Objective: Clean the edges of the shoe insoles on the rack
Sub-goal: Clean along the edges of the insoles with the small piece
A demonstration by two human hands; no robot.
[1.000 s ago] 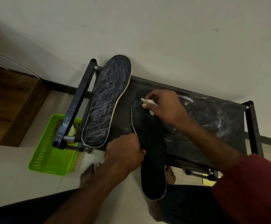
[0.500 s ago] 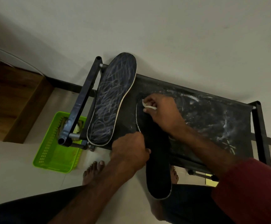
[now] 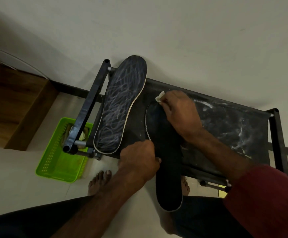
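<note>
Nearest the viewer, a red sleeve covers the right upper arm, and bare toes stand on the pale floor below the rack's near edge. The left grip is curled closed on the left edge of the plain dark insole at about mid-length, just where that insole crosses the near edge of the rack. The heel end overhangs this edge, out over the floor; the toe end lies on the rack's dark, white-smeared top surface. The right grip is closed in a pinch on a small white wad, held against the rim at the insole's toe end, near the middle of the rack. Just beside it, at the rack's left end, the scribbled insole lies with its toe past the far edge, against the wall. A green basket stands on the floor beyond the rack's left end, partly under it.
</note>
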